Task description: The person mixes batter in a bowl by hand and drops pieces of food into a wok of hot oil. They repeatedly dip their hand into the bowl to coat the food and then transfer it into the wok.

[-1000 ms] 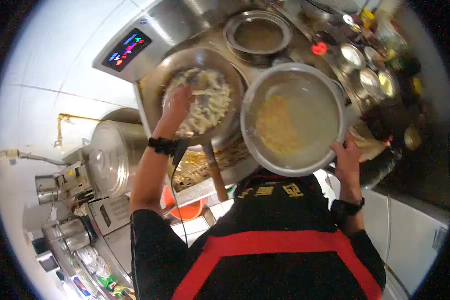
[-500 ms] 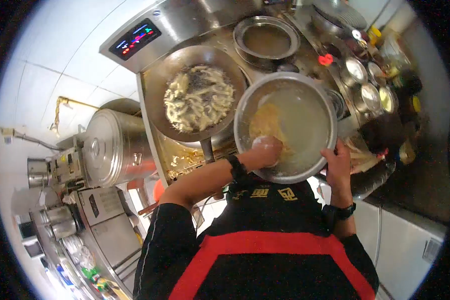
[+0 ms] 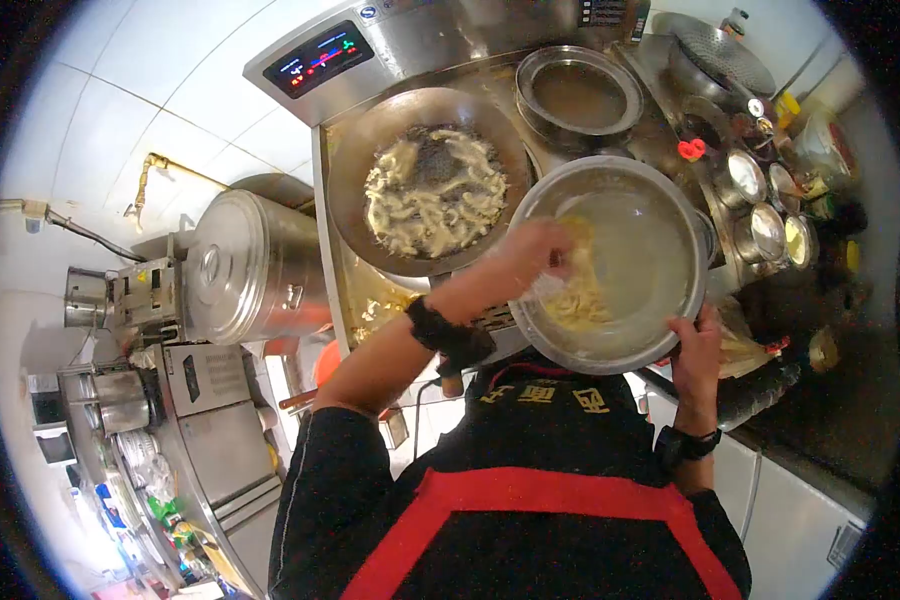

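A wide metal basin (image 3: 686, 215) holds cloudy liquid and a heap of pale, batter-coated strips (image 3: 578, 303) on its left side. My right hand (image 3: 698, 352) grips its lower right rim, thumb over the edge. Inside the basin's left edge, my left hand (image 3: 545, 247) is just above the heap, its fingers curled together around some strips and slightly blurred. Left of the basin, a wok (image 3: 410, 108) stands on the stove with several pale battered strips (image 3: 435, 215) in dark oil.
Behind the basin sits a round pan (image 3: 580, 100) of brownish liquid. Seasoning containers (image 3: 766, 228) line the right side, near a perforated strainer (image 3: 725, 55). A large lidded pot (image 3: 232, 265) stands left of the stove, below a lit control panel (image 3: 318, 62).
My left hand has lifted from the heap in the basin and shifted up. My right hand still grips the rim. The camera view has shifted, moving the stove rightward in the picture.
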A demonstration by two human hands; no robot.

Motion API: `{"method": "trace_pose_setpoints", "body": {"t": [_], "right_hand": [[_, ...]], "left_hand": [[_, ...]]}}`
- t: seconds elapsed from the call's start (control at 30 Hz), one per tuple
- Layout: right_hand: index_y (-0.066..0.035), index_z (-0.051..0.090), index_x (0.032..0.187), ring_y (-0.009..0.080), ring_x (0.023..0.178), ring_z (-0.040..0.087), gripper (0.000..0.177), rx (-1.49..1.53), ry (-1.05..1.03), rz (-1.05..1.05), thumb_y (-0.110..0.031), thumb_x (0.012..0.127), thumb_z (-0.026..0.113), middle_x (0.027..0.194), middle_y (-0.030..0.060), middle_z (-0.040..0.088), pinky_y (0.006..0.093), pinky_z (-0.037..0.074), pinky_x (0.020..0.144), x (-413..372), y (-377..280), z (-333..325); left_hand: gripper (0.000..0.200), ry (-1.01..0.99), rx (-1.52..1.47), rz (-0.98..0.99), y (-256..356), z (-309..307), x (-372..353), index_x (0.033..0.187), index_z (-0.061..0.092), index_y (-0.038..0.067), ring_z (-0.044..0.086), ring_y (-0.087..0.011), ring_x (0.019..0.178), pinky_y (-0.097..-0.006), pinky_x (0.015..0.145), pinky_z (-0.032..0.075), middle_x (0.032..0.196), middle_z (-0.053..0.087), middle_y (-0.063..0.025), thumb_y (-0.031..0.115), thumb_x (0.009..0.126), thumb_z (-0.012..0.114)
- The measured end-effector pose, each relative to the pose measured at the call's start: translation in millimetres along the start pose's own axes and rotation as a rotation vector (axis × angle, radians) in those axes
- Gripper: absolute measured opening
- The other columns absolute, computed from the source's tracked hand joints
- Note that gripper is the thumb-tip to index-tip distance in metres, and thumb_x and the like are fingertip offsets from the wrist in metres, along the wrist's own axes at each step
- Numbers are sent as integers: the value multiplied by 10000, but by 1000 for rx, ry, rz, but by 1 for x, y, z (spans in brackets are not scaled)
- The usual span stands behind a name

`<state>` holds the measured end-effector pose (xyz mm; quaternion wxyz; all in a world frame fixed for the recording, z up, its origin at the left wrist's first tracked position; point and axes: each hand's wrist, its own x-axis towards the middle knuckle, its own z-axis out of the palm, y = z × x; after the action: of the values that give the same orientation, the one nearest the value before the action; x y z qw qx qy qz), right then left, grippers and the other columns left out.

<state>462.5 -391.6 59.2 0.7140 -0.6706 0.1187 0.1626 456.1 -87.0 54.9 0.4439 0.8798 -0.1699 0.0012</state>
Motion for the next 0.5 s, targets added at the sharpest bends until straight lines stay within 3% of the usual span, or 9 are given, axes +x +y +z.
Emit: {"method": "trace_pose_setpoints", "body": {"t": [0.1,0.2,0.3,0.37,0.4,0.47,0.5], "right_hand": [[15,519,1220,176,895,599,439,-70,-16,19,17,782,546,1051,95,606,310,507,785,-1,-2,0],[19,529,1203,180,873,604,421,-7,18,10,14,782,542,1038,99,612,307,510,767,-5,-7,5],[23,541,1188,177,845,610,403,-161,0,-87,8,785,539,1025,97,621,305,513,754,12,18,-16],[25,549,1180,168,822,612,392,-271,-16,-189,2,788,543,1016,90,627,300,513,742,14,19,-17],[25,549,1180,168,822,612,392,-269,-15,-186,2,788,543,1016,90,627,300,513,742,14,19,-16],[22,549,1183,162,849,609,394,-184,-50,-127,2,790,547,1024,86,627,298,507,764,15,18,-16],[22,549,1183,162,849,609,394,-183,-51,-126,2,790,547,1024,86,627,298,507,764,15,19,-16]], "left_hand": [[227,69,68,-234,-3,-41,-17,813,566,16,538,-203,678,-349,659,454,729,563,-115,166,729,714],[229,68,141,-266,-39,-73,-51,836,559,16,501,-172,675,-332,663,449,726,544,-113,161,738,708],[217,110,230,-279,-88,-88,-91,869,588,18,572,-222,724,-358,692,459,749,582,-132,169,753,692],[182,57,619,-222,-111,-91,-110,903,624,30,618,-305,838,-388,739,476,832,625,-148,139,762,662],[182,54,620,-223,-114,-91,-113,903,624,30,618,-305,838,-388,739,476,832,625,-148,139,762,662],[170,-156,693,-403,-121,-93,-116,920,659,49,598,-368,936,-420,780,486,922,641,-158,96,758,635],[170,-157,694,-404,-140,-91,-124,920,659,49,598,-368,936,-420,780,486,922,641,-158,96,758,635]]}}
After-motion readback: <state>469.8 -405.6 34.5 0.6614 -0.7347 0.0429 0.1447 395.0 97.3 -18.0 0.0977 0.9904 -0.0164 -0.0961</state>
